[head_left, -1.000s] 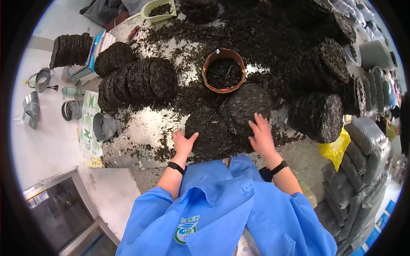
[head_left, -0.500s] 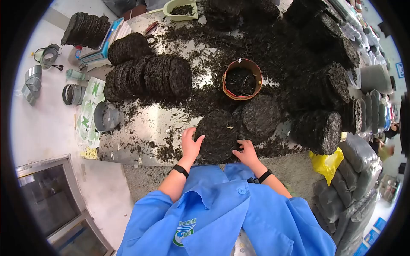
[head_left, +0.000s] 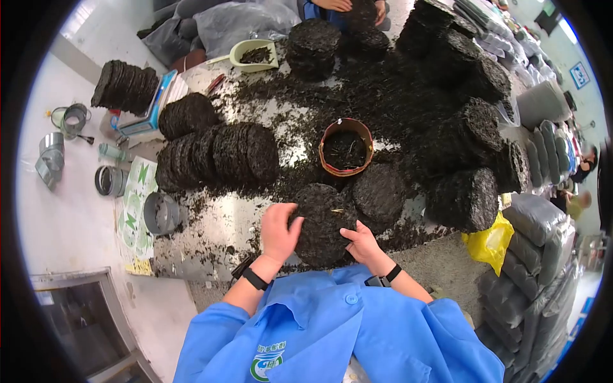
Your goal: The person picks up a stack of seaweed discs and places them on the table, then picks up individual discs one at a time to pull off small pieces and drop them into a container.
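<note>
One dark round cake [head_left: 322, 239] is filling the space between the left hand [head_left: 279, 233] and the right hand [head_left: 366, 245]: the right is gripping its rim, thumb on top, while the left is curving loosely along the left edge, thumb and fingers parted. Both forearms [head_left: 246, 294] are reaching forward. Dark crumbs [head_left: 357, 102] are littering the metal table [head_left: 233, 217], where a round container [head_left: 341, 126] is standing farther back; beyond, another person's hands [head_left: 333, 4] are flanking a dark disc [head_left: 361, 15].
</note>
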The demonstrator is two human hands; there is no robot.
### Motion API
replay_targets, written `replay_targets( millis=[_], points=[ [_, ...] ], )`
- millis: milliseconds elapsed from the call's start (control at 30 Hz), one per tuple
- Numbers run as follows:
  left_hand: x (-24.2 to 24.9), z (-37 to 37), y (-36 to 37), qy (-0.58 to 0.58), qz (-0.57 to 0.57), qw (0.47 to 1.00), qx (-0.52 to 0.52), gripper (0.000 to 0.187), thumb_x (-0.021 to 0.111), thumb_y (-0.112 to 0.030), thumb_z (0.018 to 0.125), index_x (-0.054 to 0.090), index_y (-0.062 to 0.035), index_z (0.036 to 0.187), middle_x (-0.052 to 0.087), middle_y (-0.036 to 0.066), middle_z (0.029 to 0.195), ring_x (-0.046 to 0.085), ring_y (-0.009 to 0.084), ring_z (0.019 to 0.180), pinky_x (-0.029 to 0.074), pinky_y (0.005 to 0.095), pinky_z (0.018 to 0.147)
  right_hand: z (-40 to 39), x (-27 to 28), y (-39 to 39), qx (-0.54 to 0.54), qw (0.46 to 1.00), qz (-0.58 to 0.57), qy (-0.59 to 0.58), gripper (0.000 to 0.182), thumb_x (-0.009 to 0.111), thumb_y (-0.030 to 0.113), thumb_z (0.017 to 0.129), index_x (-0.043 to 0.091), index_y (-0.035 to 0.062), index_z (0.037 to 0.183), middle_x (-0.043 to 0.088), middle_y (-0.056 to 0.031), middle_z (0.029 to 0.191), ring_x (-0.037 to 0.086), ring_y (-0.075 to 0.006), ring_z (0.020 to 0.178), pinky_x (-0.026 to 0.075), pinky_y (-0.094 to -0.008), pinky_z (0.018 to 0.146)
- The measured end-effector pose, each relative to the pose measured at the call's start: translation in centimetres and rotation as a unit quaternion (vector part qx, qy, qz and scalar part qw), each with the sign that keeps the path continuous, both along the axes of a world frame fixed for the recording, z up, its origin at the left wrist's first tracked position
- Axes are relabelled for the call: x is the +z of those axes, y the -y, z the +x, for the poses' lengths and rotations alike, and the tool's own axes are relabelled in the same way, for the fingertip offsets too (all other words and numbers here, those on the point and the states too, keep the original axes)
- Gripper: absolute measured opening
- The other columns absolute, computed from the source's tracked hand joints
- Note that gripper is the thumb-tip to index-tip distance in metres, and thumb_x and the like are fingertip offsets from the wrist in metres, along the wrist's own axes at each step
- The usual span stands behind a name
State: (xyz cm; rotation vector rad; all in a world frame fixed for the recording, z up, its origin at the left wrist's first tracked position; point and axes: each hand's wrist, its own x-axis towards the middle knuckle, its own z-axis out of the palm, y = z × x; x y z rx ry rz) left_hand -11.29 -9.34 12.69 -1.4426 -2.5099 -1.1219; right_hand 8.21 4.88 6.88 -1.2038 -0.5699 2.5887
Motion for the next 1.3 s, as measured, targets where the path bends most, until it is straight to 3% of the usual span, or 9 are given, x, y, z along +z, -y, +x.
replay_targets(
  millis=[167,367,533,633,733,800,867,1033,1300],
  points=[
    [0.2,1.4,-6.2,0.015,0.042,0.984,-0.174,0.016,0.077,-0.007,0.08,0.07,-0.0075,0.095,0.067,0.008,0.092,0.063,0.0303,0.088,0.053,0.0399,0.077,0.7,1.7,-0.2,0.012,0.999,0.031,-0.032,0.043,0.06,-0.006,0.095,0.049,0.0019,0.136,0.064,-0.0111,0.125,0.065,-0.0227,0.111,0.056,-0.0385,0.093],
    [-1.2,1.7,-8.6,0.044,-0.058,0.971,-0.226,0.015,0.077,-0.01,0.076,0.066,-0.0098,0.086,0.063,0.005,0.086,0.062,0.028,0.085,0.053,0.0406,0.074,2.3,1.6,-0.6,0.054,0.984,0.17,0.011,0.04,0.062,-0.004,0.093,0.055,-0.0004,0.132,0.065,-0.0086,0.121,0.064,-0.0161,0.107,0.054,-0.0335,0.093],
    [-1.3,0.2,-11.9,0.046,-0.153,0.906,-0.392,0.013,0.079,-0.011,0.075,0.068,-0.0094,0.082,0.063,0.006,0.083,0.063,0.0272,0.08,0.052,0.0384,0.072,4.2,1.0,-2.3,0.059,0.991,0.12,0.01,0.039,0.063,-0.003,0.092,0.056,0.0,0.13,0.066,-0.0077,0.118,0.064,-0.0158,0.104,0.055,-0.0334,0.091],
    [0.2,-0.1,-14.2,0.18,-0.151,0.894,-0.38,0.01,0.077,-0.01,0.077,0.068,-0.009,0.08,0.062,0.005,0.081,0.063,0.0218,0.076,0.051,0.0344,0.068,4.5,1.9,-3.9,0.039,0.997,0.062,0.013,0.038,0.063,-0.002,0.092,0.056,0.0007,0.13,0.067,-0.0081,0.118,0.066,-0.0172,0.103,0.055,-0.0337,0.089],
    [2.5,-1.2,-18.2,0.33,-0.046,0.913,-0.237,0.009,0.076,-0.009,0.082,0.068,-0.006,0.085,0.063,0.002,0.084,0.062,0.0124,0.077,0.05,0.0276,0.069,5.0,2.6,-5.3,-0.002,1.0,0.027,0.013,0.037,0.063,-0.002,0.092,0.055,0.0004,0.128,0.068,-0.0086,0.118,0.067,-0.0193,0.104,0.055,-0.0346,0.089],
    [0.8,-4.3,-21.5,0.118,-0.034,0.984,-0.126,0.005,0.072,-0.012,0.086,0.071,-0.0069,0.087,0.066,0.008,0.09,0.066,0.0253,0.081,0.053,0.0363,0.072,5.3,3.9,-6.0,-0.027,0.997,0.042,0.053,0.036,0.063,-0.003,0.092,0.055,0.0008,0.127,0.068,-0.008,0.117,0.066,-0.0191,0.106,0.054,-0.0356,0.093],
    [-0.7,-6.4,-22.2,0.012,-0.121,0.991,-0.058,0.008,0.071,-0.016,0.088,0.071,-0.0075,0.087,0.067,0.01,0.093,0.066,0.03,0.085,0.053,0.0402,0.074,6.0,2.8,-6.3,-0.024,0.998,0.035,0.054,0.042,0.064,-0.003,0.092,0.052,0.0009,0.132,0.066,-0.0096,0.121,0.065,-0.021,0.109,0.052,-0.0369,0.098],
    [3.7,1.4,-16.5,0.176,0.003,0.953,-0.245,0.006,0.075,-0.006,0.083,0.071,-0.0045,0.086,0.066,0.008,0.079,0.064,0.0223,0.072,0.051,0.0329,0.065,7.8,2.2,-6.4,-0.074,0.996,0.045,0.007,0.063,0.061,-0.008,0.086,0.04,0.0002,0.144,0.061,-0.0132,0.129,0.063,-0.0255,0.113,0.052,-0.0392,0.099],
    [-1.1,3.4,-13.5,0.016,0.023,0.957,-0.289,0.013,0.079,-0.007,0.078,0.072,-0.0103,0.088,0.067,0.004,0.08,0.066,0.0236,0.077,0.055,0.0346,0.064,5.6,3.1,-4.8,-0.057,0.996,0.057,-0.042,0.062,0.06,-0.01,0.082,0.048,0.0049,0.141,0.064,-0.0102,0.125,0.064,-0.0223,0.111,0.054,-0.0394,0.096]
  ],
)
